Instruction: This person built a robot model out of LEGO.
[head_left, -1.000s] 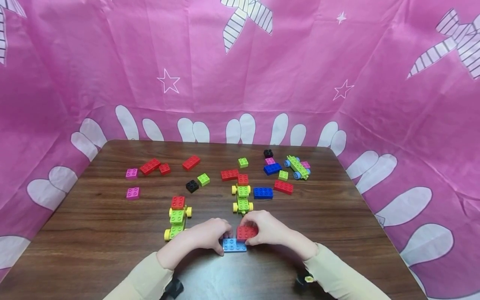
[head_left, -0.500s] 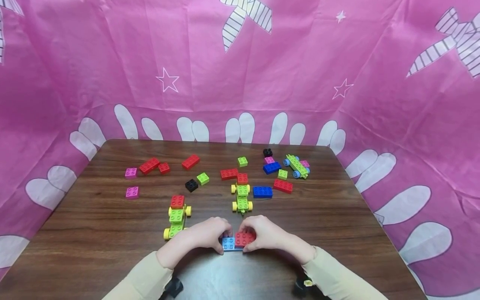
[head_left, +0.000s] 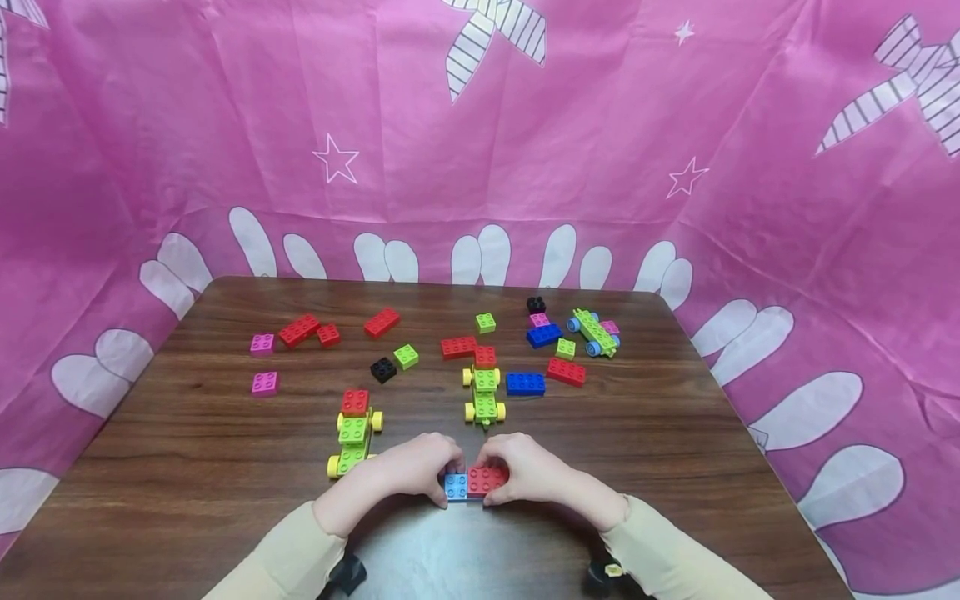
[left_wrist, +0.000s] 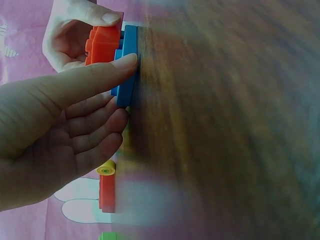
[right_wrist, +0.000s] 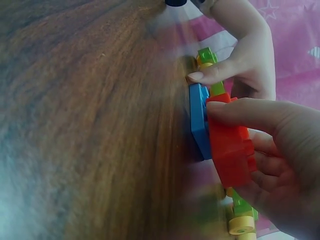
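My left hand (head_left: pixel 422 467) pinches the left end of a thin light blue building plate (head_left: pixel 456 486), thumb on the near side and fingers at the far side. A red building brick (head_left: pixel 486 481) is in my right hand (head_left: pixel 528 471), held between thumb and fingers. It lies over the plate's right part; in the right wrist view the red brick (right_wrist: pixel 229 145) extends past the end of the blue plate (right_wrist: pixel 198 120). Blue studs show between the plate (left_wrist: pixel 129 65) and the brick (left_wrist: pixel 103 44) in the left wrist view, so the brick does not look fully seated.
Beyond my hands stands a green car with yellow wheels (head_left: pixel 486 406); a similar car (head_left: pixel 353 433) is beside my left forearm. Several loose bricks, among them a blue brick (head_left: pixel 526 384), lie farther back. A green car with blue wheels (head_left: pixel 595 333) is at the back right.
My right hand has brought the red brick left and toward me, over the plate's right part. My left hand has stayed on the plate.
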